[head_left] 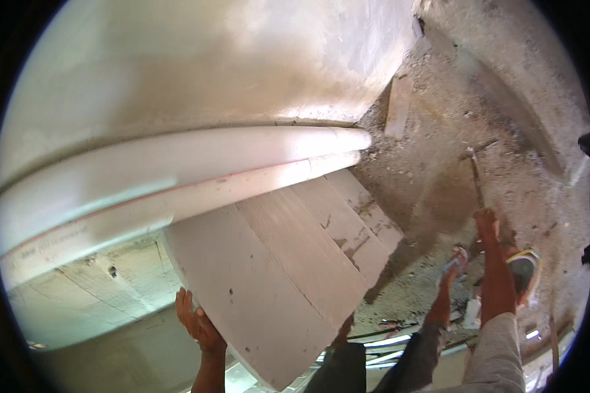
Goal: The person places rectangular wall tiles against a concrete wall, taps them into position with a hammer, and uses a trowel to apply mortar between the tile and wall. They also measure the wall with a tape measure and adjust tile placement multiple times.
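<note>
- A grey block [269, 275] is leaning tilted against stacked blocks [354, 216], under two white pipes [177, 164] running along the wall [210, 59].
- The left hand [200, 324] is pressing flat on the block's left edge.
- The right hand [486, 221] is gripping a hammer [476, 177] over the rubble floor [439, 131].

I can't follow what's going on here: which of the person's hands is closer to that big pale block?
Left. The left hand presses flat against the lower left edge of the pale block. The right hand is far off to its right, gripping a thin tool handle.
</note>
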Demonstrator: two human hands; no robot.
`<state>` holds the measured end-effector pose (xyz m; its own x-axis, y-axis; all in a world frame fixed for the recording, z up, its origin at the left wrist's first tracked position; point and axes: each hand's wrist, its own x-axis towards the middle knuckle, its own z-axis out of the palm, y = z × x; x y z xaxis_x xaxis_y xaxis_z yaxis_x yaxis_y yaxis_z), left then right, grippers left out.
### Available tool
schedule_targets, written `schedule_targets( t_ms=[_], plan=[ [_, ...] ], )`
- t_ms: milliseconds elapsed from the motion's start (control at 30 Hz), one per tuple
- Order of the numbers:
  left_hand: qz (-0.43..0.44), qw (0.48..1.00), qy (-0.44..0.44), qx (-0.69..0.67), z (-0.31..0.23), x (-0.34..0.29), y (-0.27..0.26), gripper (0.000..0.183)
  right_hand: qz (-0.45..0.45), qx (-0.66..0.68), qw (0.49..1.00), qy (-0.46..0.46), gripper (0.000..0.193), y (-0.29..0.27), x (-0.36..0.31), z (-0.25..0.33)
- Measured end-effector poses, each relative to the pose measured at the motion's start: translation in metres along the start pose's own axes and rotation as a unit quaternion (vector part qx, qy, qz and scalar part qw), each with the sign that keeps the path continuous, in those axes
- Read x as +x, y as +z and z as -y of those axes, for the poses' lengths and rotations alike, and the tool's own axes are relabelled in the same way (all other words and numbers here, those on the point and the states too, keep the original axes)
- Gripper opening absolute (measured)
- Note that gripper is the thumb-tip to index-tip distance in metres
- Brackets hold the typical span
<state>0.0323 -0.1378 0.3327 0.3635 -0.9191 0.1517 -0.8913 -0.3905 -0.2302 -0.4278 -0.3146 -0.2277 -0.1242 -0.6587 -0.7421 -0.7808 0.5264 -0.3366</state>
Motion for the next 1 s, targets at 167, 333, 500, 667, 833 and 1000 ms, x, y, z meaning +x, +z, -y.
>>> schedule_targets(
  t_ms=[167, 333, 500, 667, 833, 1000],
  plan=[
    [-0.039, 0.991, 0.046, -0.122, 0.012, -0.001, 0.005, 0.037, -0.031, 0.184, 0.979, 0.079, 0.045, -0.044, -0.151, 0.003],
    [-0.022, 0.953, 0.136, -0.272, 0.028, -0.005, 0.005, 0.035, -0.121, 0.270, 0.954, 0.055, 0.031, -0.080, -0.391, 0.000],
    [-0.004, 0.893, 0.319, -0.318, 0.042, 0.001, 0.004, 0.036, -0.308, 0.352, 0.884, 0.005, 0.020, -0.021, -0.659, 0.014],
    [-0.014, 0.872, 0.395, -0.291, 0.046, 0.019, 0.015, 0.038, -0.412, 0.523, 0.747, -0.016, 0.016, 0.062, -0.761, 0.048],
    [-0.100, 0.843, 0.432, -0.306, 0.041, 0.021, 0.024, 0.031, -0.348, 0.708, 0.605, 0.107, 0.018, 0.146, -0.752, 0.069],
    [-0.053, 0.857, 0.432, -0.277, 0.040, 0.022, 0.026, 0.036, -0.173, 0.810, 0.541, 0.144, 0.015, 0.203, -0.739, 0.100]
  ],
)
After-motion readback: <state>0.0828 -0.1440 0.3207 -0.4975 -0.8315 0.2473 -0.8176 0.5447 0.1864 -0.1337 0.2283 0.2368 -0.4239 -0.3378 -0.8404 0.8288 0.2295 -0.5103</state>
